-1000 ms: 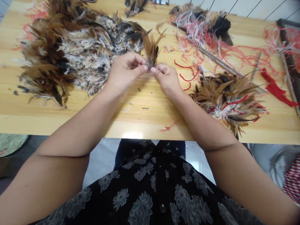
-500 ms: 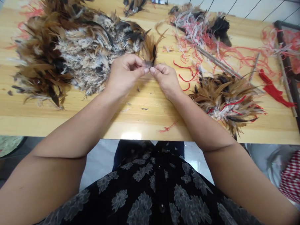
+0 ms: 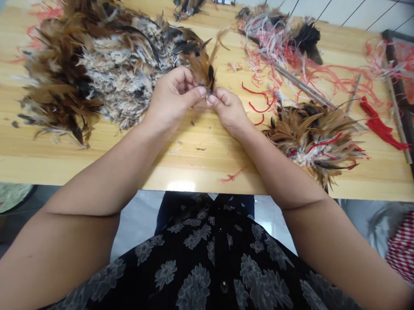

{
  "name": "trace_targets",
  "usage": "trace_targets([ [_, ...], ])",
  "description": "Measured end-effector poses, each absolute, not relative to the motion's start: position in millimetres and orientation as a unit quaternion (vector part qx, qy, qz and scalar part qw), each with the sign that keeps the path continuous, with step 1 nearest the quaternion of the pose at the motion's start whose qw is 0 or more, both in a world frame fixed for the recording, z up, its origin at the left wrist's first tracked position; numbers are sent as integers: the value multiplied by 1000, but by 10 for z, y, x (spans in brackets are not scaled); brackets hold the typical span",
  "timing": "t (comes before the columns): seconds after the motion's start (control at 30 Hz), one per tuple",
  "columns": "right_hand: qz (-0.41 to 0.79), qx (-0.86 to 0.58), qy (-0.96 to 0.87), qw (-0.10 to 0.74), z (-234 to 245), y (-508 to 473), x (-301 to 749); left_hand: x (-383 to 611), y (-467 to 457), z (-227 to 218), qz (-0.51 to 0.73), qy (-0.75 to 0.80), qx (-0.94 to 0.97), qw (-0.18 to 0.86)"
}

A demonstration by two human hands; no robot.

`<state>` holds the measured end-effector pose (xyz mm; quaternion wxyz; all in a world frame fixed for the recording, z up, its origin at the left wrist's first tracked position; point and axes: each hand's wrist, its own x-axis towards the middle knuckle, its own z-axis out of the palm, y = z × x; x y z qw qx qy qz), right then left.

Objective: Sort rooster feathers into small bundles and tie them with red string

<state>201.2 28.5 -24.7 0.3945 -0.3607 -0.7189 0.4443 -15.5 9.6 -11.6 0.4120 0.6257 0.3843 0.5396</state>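
Feathers (image 3: 203, 68), a small brown tuft with dark tips, stand fanned upward above a wooden table (image 3: 199, 166), pinched at their quill ends between both hands of a seated person. Left hand (image 3: 171, 98) has thumb and fingers pressed together on the base of the tuft from the left; right hand (image 3: 228, 108) meets it from the right, fingertips (image 3: 212, 99) closed on the same quill ends, the two hands touching over the middle of the tabletop. Just behind the left hand spreads a large heap of brown, white and black feathers (image 3: 94, 63). To the right of the right hand lies a smaller tied bundle of brown feathers (image 3: 314, 137) shot through with red string. Loose red and white strings (image 3: 277, 44) and thin sticks (image 3: 302, 84) litter the far right of the table. A black floral garment (image 3: 209, 265) fills the foreground.
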Motion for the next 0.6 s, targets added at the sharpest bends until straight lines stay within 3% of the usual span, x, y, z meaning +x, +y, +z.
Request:
trace_targets([
  [0.33, 468, -403, -684, 387, -27, 156, 1984, -41, -168, 292, 463, 471, 638, 397],
  [0.6, 466, -379, -705, 377, -67, 168, 1987, -13, -163, 296, 464, 445, 595, 483],
])
